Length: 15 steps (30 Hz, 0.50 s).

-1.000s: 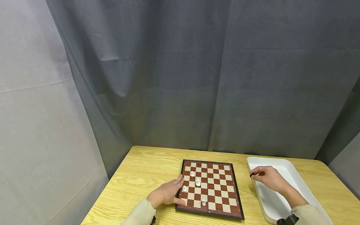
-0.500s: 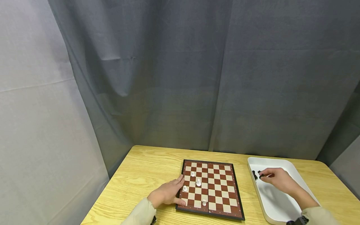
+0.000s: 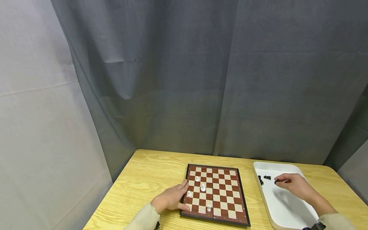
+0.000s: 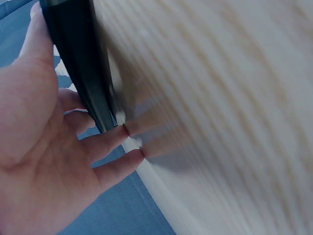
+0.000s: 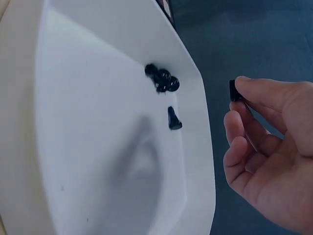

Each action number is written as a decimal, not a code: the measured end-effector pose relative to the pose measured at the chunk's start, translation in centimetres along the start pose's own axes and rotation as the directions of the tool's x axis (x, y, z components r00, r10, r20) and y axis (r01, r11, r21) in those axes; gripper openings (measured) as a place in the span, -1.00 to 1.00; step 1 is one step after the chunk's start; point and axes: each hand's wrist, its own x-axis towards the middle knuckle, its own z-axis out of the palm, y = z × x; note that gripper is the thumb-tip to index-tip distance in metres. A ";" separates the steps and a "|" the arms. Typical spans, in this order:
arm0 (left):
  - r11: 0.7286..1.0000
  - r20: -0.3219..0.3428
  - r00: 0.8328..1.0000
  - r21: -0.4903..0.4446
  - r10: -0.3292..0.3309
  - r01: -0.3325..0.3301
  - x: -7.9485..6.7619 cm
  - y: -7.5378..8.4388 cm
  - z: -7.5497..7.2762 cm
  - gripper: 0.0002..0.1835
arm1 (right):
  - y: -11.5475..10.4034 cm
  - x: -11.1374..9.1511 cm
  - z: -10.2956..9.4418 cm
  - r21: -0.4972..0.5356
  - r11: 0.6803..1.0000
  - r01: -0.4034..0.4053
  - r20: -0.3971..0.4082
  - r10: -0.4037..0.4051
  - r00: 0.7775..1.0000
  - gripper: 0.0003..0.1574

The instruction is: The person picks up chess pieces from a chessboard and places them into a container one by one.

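Note:
My left hand (image 3: 171, 196) rests on the left edge of a folding chessboard (image 3: 227, 195), thumb over the near corner. In the left wrist view, two of its lower fingertips (image 4: 134, 154) touch the wooden table below the board's dark side. Several white chess pieces (image 3: 203, 187) stand on the board's left half. Over the white tray (image 3: 284, 166), my right hand (image 3: 299, 188) pinches a black chess piece (image 5: 233, 90) between thumb and fingers. Inside the tray, a cluster of black chess pieces (image 5: 164, 78) lies near its wall, with a single black piece (image 5: 173, 119) beside it.
The tray stands on the wooden table (image 3: 155, 163) to the right of the chessboard, with a strip of tabletop between them. A dark grey curtain (image 3: 184, 80) hangs behind the table's far edge, and a pale sheet (image 3: 43, 127) hangs at the left.
My right hand has moved rightward over the tray, pinching a black chess piece. Black pieces at the tray's left side have come into view. The left hand stays at the chessboard.

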 end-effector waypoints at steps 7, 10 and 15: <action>1.000 -0.001 1.000 0.006 0.007 -0.007 0.1 -0.1 0.2 0.09 | 1.4 -0.2 -0.6 -0.027 1.000 -0.003 -0.004 0.003 1.000 -0.67; 1.000 -0.003 1.000 0.009 0.005 -0.005 0.2 -0.2 0.3 0.09 | 1.8 -0.2 -0.9 -0.041 0.998 -0.041 0.009 0.042 0.999 -0.64; 1.000 -0.002 1.000 0.001 0.001 -0.001 0.2 -0.2 0.3 0.10 | 2.1 -0.3 -1.3 -0.047 0.997 -0.068 0.011 0.069 0.998 -0.62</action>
